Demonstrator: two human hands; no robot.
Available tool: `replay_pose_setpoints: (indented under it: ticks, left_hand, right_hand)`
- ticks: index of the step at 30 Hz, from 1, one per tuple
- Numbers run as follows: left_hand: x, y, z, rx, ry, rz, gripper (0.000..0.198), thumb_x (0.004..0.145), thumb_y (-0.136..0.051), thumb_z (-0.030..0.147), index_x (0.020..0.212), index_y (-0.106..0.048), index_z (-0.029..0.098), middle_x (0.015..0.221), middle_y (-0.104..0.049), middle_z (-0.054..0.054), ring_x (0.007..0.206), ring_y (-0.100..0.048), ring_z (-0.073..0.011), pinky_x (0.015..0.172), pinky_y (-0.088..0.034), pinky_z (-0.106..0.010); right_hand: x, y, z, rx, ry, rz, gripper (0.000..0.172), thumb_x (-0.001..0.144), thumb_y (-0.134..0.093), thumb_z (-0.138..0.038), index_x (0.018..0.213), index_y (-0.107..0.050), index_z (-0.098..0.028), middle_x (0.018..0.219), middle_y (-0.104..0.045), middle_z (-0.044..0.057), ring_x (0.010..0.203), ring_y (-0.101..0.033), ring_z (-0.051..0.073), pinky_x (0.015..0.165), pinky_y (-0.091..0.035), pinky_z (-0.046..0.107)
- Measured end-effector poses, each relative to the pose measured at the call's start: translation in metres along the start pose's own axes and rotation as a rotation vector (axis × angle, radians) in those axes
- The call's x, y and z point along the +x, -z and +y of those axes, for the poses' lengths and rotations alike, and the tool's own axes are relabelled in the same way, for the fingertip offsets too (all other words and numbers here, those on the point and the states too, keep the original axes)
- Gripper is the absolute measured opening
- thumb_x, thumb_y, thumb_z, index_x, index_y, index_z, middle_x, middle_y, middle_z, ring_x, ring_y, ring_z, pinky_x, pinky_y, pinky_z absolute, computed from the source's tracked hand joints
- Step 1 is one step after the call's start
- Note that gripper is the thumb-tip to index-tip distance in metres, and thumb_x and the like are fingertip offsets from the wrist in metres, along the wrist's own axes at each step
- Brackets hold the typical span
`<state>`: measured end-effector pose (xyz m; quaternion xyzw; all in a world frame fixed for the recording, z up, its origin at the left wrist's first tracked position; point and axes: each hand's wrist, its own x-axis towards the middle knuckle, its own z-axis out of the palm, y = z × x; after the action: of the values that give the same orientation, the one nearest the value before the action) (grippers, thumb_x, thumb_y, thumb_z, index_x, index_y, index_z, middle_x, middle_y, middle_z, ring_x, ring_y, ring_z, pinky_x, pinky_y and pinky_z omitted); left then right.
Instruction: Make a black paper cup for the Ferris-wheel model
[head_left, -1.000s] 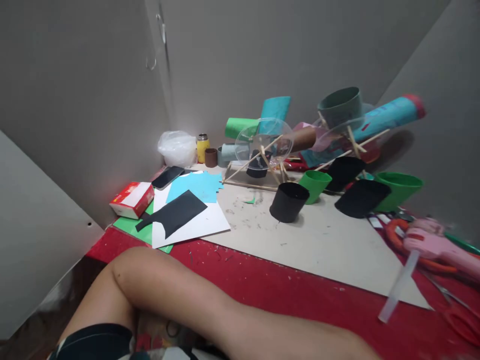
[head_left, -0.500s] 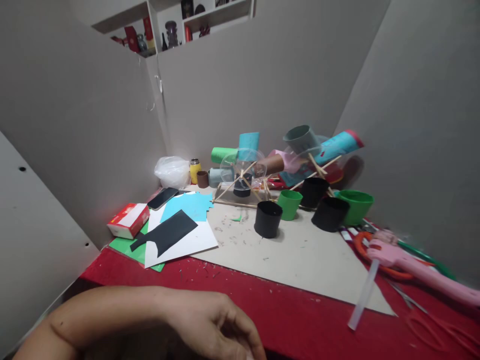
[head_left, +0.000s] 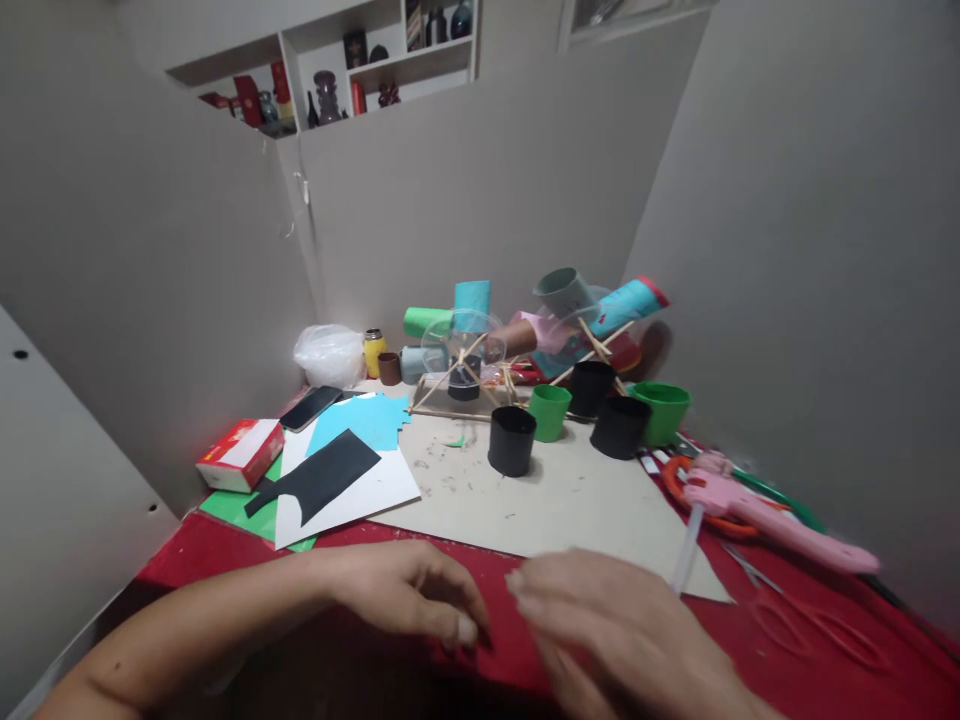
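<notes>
My left hand (head_left: 409, 592) is over the red table edge at the front, its fingers loosely curved and apart from the thumb. Nothing shows in it. To its right my right hand (head_left: 611, 625), smeared a little by motion, has its fingers stretched out and holds nothing visible. The two hands are apart. Beyond them a black paper cup (head_left: 512, 441) stands on a pale board (head_left: 465, 510). A green paper cup (head_left: 550, 413) is just behind it. Farther back is a wheel of clear plastic discs (head_left: 491, 345) and wooden sticks, with coloured paper tubes around it.
At left lie a cut black sheet (head_left: 322, 478), a blue sheet (head_left: 360, 425), a red box (head_left: 241, 455) and a phone (head_left: 311, 408). A pink glue gun (head_left: 780, 525) and red-handled scissors (head_left: 825, 630) are at right. Grey walls (head_left: 480, 200) enclose the table.
My right hand has come into view at the front right. My left hand has moved slightly up and left in view. The camera has turned a little to the right.
</notes>
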<state>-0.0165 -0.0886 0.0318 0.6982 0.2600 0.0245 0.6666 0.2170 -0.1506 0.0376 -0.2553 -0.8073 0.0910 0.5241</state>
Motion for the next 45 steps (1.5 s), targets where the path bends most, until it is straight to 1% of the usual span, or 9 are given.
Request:
replay_pose_setpoints:
  ticks: [8, 14, 18, 21, 25, 29, 34, 38, 45]
  left_hand:
    - [-0.002, 0.027, 0.013, 0.145, -0.003, 0.243, 0.04, 0.087, -0.062, 0.048, 0.108, -0.068, 0.015, 0.097, -0.071, -0.009, 0.081, -0.064, -0.0159, 0.077, -0.049, -0.027]
    - [0.045, 0.041, 0.024, 0.649, -0.221, 0.674, 0.032, 0.089, -0.055, 0.033, 0.115, -0.065, 0.016, 0.107, -0.07, -0.01, 0.078, -0.063, -0.0163, 0.073, -0.048, -0.028]
    - [0.092, 0.058, 0.034, 0.929, -0.392, 0.657, 0.045, 0.09, -0.055, 0.031, 0.133, -0.053, 0.018, 0.146, -0.048, -0.016, 0.091, -0.065, -0.0184, 0.085, -0.049, -0.032]
    - [0.119, 0.071, 0.039, 1.008, -0.371, 0.579, 0.048, 0.088, -0.06, 0.035, 0.131, -0.054, 0.016, 0.141, -0.053, -0.017, 0.108, -0.061, -0.0262, 0.089, -0.047, -0.035]
    - [0.136, 0.082, 0.04, 0.948, -0.36, 0.599, 0.016, 0.083, -0.064, 0.028, 0.089, -0.069, 0.015, 0.093, -0.07, -0.013, 0.085, -0.064, -0.0249, 0.076, -0.045, -0.033]
    - [0.131, 0.086, 0.037, 0.771, -0.409, 0.676, 0.02, 0.083, -0.063, 0.028, 0.068, -0.066, 0.015, 0.064, -0.063, -0.003, 0.066, -0.058, -0.0171, 0.064, -0.04, -0.027]
    - [0.113, 0.08, 0.037, 0.42, -0.489, 0.838, 0.036, 0.091, -0.052, 0.044, 0.081, -0.067, 0.013, 0.069, -0.065, -0.004, 0.065, -0.061, -0.0144, 0.059, -0.045, -0.024]
    - [0.102, 0.067, 0.039, 0.224, -0.524, 0.883, 0.039, 0.089, -0.055, 0.049, 0.085, -0.068, 0.012, 0.072, -0.068, -0.006, 0.07, -0.066, -0.0169, 0.064, -0.053, -0.027]
    - [0.1, 0.042, 0.031, 0.194, -0.549, 0.849, 0.034, 0.086, -0.062, 0.045, 0.076, -0.071, 0.013, 0.07, -0.068, -0.005, 0.066, -0.061, -0.0143, 0.064, -0.049, -0.025]
  right_hand:
    - [0.056, -0.009, 0.063, 0.067, -0.403, 0.297, 0.039, 0.091, -0.057, -0.041, 0.057, -0.054, -0.023, 0.048, -0.055, -0.003, 0.042, -0.052, 0.012, 0.043, -0.042, 0.024]
    - [0.055, 0.0, 0.101, 0.119, -0.549, 0.557, 0.041, 0.087, -0.06, -0.05, 0.058, -0.053, -0.022, 0.048, -0.053, -0.004, 0.038, -0.048, 0.011, 0.039, -0.041, 0.023]
    - [0.047, 0.001, 0.104, 0.103, -0.569, 0.535, 0.04, 0.083, -0.066, -0.049, 0.055, -0.057, -0.021, 0.048, -0.054, -0.003, 0.041, -0.048, 0.011, 0.042, -0.04, 0.023]
    - [0.046, 0.003, 0.099, 0.081, -0.56, 0.52, 0.04, 0.083, -0.067, -0.049, 0.055, -0.058, -0.022, 0.047, -0.054, -0.003, 0.042, -0.047, 0.012, 0.043, -0.039, 0.024]
    - [0.047, 0.004, 0.093, 0.085, -0.55, 0.516, 0.041, 0.082, -0.066, -0.052, 0.055, -0.057, -0.023, 0.046, -0.054, -0.003, 0.041, -0.047, 0.013, 0.042, -0.039, 0.025]
    - [0.048, 0.006, 0.093, 0.124, -0.563, 0.542, 0.041, 0.082, -0.066, -0.052, 0.054, -0.056, -0.022, 0.046, -0.054, -0.002, 0.041, -0.048, 0.013, 0.042, -0.04, 0.026]
    - [0.049, 0.009, 0.105, 0.184, -0.595, 0.715, 0.026, 0.082, -0.065, -0.049, 0.08, -0.063, -0.023, 0.074, -0.067, 0.001, 0.071, -0.063, 0.018, 0.067, -0.051, 0.029]
    - [0.048, 0.008, 0.12, 0.293, -0.674, 0.714, 0.039, 0.087, -0.057, -0.056, 0.112, -0.06, -0.026, 0.117, -0.068, 0.007, 0.112, -0.061, 0.023, 0.088, -0.05, 0.037]
    - [0.045, -0.008, 0.125, 0.486, -0.801, 0.584, 0.055, 0.09, -0.042, -0.066, 0.122, -0.059, -0.025, 0.107, -0.073, 0.009, 0.099, -0.068, 0.026, 0.077, -0.054, 0.038]
